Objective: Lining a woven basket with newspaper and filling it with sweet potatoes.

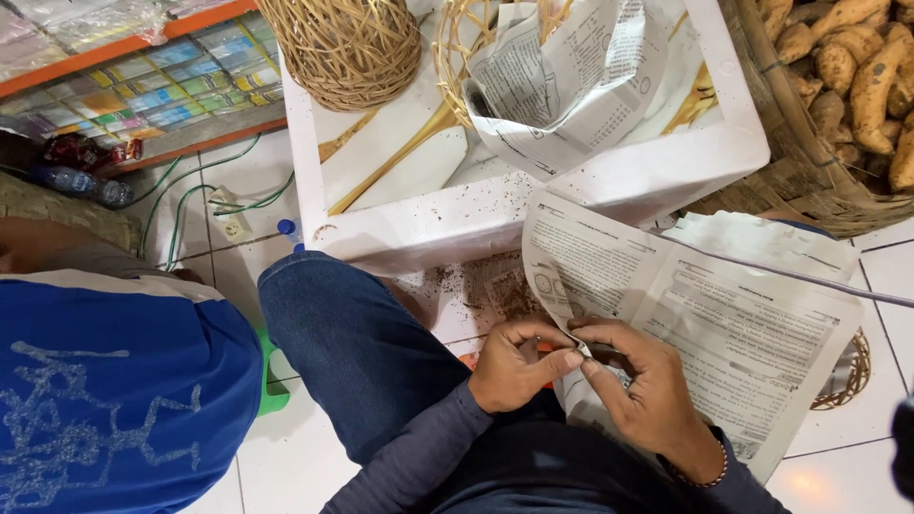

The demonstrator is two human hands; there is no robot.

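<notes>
A large printed newspaper sheet (724, 314) lies across my lap and knee. My left hand (519, 366) and my right hand (638, 390) meet at its near left edge, both pinching the paper's fold between thumb and fingers. My legs are in blue jeans (352, 343). Something orange shows just under my left hand, mostly hidden.
A white foam box (533, 205) ahead holds a crumpled newspaper bundle (562, 76) and two woven baskets (347, 43). A big wicker basket of brown tubers (857, 86) stands at right. Another person in a blue shirt (114, 390) sits at left. Cables and a socket (228, 224) lie on the tiled floor.
</notes>
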